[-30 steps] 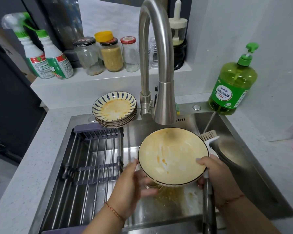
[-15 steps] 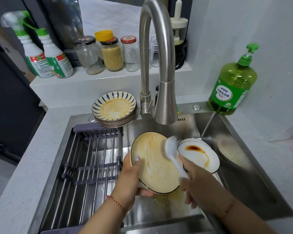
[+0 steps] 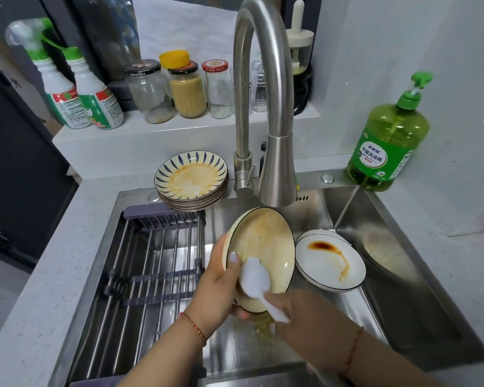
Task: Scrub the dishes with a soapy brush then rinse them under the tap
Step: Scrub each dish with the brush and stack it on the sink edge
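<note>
Here, over the sink [image 3: 403, 275], the left hand [image 3: 215, 286] grips a stained plate [image 3: 263, 247] tilted on edge beneath the tap [image 3: 277, 169], its face turned right toward the right hand [image 3: 305, 311], whose fingers close round the brush [image 3: 254, 277] pressed against its lower face.

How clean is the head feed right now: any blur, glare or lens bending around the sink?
Head view: the brush head is smeared by motion blur, bristles unreadable; the yellow bowl and left hand stay fairly sharp; soft glare streaks the steel sink wall and faucet; wide-angle bending bows the countertop edges.
</note>
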`<state>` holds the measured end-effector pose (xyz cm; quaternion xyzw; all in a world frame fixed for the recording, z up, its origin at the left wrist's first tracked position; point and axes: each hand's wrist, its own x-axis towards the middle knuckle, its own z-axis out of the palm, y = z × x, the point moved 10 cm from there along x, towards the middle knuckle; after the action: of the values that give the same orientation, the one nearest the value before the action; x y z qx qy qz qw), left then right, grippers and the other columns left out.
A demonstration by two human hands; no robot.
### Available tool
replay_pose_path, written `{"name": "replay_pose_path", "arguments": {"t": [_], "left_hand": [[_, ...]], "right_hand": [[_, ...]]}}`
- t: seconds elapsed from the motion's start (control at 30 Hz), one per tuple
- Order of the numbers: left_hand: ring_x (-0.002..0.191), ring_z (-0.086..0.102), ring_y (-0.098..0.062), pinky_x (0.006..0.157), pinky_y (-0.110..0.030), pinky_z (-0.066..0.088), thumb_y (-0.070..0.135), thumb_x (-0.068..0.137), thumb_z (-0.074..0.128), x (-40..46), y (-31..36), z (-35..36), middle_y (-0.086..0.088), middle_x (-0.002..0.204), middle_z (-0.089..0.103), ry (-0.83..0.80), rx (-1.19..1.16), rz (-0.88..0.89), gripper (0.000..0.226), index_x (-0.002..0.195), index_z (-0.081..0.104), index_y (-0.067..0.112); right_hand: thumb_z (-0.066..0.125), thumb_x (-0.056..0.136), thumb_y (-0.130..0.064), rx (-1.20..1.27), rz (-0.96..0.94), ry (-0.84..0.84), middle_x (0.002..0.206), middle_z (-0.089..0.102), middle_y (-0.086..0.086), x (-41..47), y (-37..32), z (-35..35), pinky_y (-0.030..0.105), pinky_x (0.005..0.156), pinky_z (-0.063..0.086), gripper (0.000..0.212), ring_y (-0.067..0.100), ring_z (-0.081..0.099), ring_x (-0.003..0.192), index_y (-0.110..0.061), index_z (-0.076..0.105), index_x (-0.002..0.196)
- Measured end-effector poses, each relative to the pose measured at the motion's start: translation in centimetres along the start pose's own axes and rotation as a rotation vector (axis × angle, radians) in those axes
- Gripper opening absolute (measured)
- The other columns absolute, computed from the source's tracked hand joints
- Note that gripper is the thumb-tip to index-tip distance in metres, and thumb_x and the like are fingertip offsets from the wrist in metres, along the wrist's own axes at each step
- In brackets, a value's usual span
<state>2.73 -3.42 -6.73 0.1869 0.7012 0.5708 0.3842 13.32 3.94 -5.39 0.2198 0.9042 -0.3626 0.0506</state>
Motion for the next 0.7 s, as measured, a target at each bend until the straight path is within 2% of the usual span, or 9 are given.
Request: {"name": "replay_pose_path", "arguments": {"t": [0.07, 0.13, 0.2, 0.33, 0.4, 0.47, 0.57, 0.63, 0.7], "left_hand": [[0.083, 0.071, -0.026, 0.052, -0.050, 0.057, 0.054, 0.090, 0.037, 0.3, -0.1, 0.1, 0.013, 0.114, 0.060, -0.015, -0.019, 0.003, 0.041, 0.131, 0.033, 0.054], [0.083, 0.072, -0.025, 0.048, -0.045, 0.056, 0.057, 0.094, 0.039, 0.2, -0.5, 0.6, 0.009, 0.116, 0.061, -0.033, -0.036, 0.002, 0.037, 0.130, 0.038, 0.051], [0.080, 0.072, -0.022, 0.044, -0.041, 0.054, 0.062, 0.086, 0.039, -0.3, -0.9, 1.2, 0.004, 0.114, 0.063, -0.050, -0.052, 0.001, 0.043, 0.126, 0.042, 0.049], [0.074, 0.072, -0.025, 0.041, -0.036, 0.052, 0.057, 0.093, 0.041, -0.3, -0.7, 0.1, 0.001, 0.113, 0.061, 0.041, -0.121, 0.030, 0.032, 0.123, 0.043, 0.049], [0.073, 0.071, -0.029, 0.041, -0.037, 0.052, 0.048, 0.098, 0.040, 0.1, -0.8, -0.9, -0.002, 0.117, 0.059, 0.090, -0.123, 0.035, 0.030, 0.128, 0.041, 0.046], [0.076, 0.071, -0.029, 0.042, -0.037, 0.052, 0.049, 0.098, 0.036, 0.6, -1.1, -1.5, 0.000, 0.121, 0.058, 0.116, -0.095, 0.026, 0.038, 0.135, 0.036, 0.044], [0.068, 0.070, -0.033, 0.043, -0.035, 0.051, 0.059, 0.089, 0.034, 0.7, -1.4, -1.0, -0.008, 0.113, 0.063, 0.108, -0.114, -0.003, 0.055, 0.137, 0.036, 0.032], [0.061, 0.068, -0.032, 0.041, -0.034, 0.050, 0.060, 0.083, 0.035, 0.4, -1.1, -0.2, -0.007, 0.097, 0.068, 0.085, -0.129, 0.009, 0.053, 0.126, 0.044, 0.029], [0.060, 0.067, -0.031, 0.039, -0.034, 0.050, 0.060, 0.083, 0.036, 0.0, -0.7, 0.2, -0.002, 0.091, 0.068, 0.075, -0.130, 0.029, 0.048, 0.120, 0.048, 0.032]], "right_hand": [[0.055, 0.088, -0.026, 0.025, -0.039, 0.037, 0.095, 0.054, -0.015, 0.0, -1.0, -1.0, 0.001, 0.066, 0.032, 0.054, -0.001, 0.046, 0.088, -0.030, 0.044, 0.140], [0.054, 0.088, -0.027, -0.003, -0.069, 0.107, 0.113, 0.062, -0.012, 0.4, -1.6, -2.3, 0.009, 0.079, 0.040, 0.057, 0.006, 0.055, 0.102, -0.032, 0.038, 0.143], [0.050, 0.090, -0.025, -0.056, 0.047, 0.144, 0.126, 0.060, -0.001, 1.3, 0.0, -3.7, 0.021, 0.088, 0.042, 0.057, 0.019, 0.057, 0.112, -0.032, 0.034, 0.145], [0.043, 0.094, -0.021, -0.306, 0.223, -0.003, 0.136, 0.047, 0.000, 1.4, 3.3, -3.8, 0.019, 0.098, 0.032, 0.056, 0.016, 0.042, 0.127, -0.023, 0.029, 0.148], [0.042, 0.092, -0.016, -0.359, 0.167, -0.118, 0.134, 0.049, 0.002, 0.0, 2.3, -1.9, 0.023, 0.100, 0.035, 0.050, 0.018, 0.045, 0.125, -0.017, 0.038, 0.142], [0.045, 0.089, -0.017, -0.219, 0.089, -0.170, 0.133, 0.052, 0.002, -1.2, 0.3, 0.0, 0.025, 0.102, 0.037, 0.045, 0.018, 0.047, 0.125, -0.017, 0.046, 0.135], [0.051, 0.088, -0.025, -0.037, 0.003, -0.059, 0.136, 0.053, -0.004, -0.7, -2.9, -0.4, 0.018, 0.100, 0.035, 0.054, 0.012, 0.046, 0.126, -0.026, 0.041, 0.140], [0.051, 0.089, -0.022, -0.045, 0.026, 0.054, 0.137, 0.052, -0.004, 1.0, -2.8, -2.1, 0.016, 0.095, 0.034, 0.058, 0.011, 0.046, 0.126, -0.028, 0.034, 0.145], [0.047, 0.090, -0.019, -0.131, 0.113, 0.099, 0.132, 0.055, 0.002, 2.7, -1.2, -3.7, 0.021, 0.092, 0.037, 0.057, 0.018, 0.049, 0.122, -0.024, 0.033, 0.145]]}}
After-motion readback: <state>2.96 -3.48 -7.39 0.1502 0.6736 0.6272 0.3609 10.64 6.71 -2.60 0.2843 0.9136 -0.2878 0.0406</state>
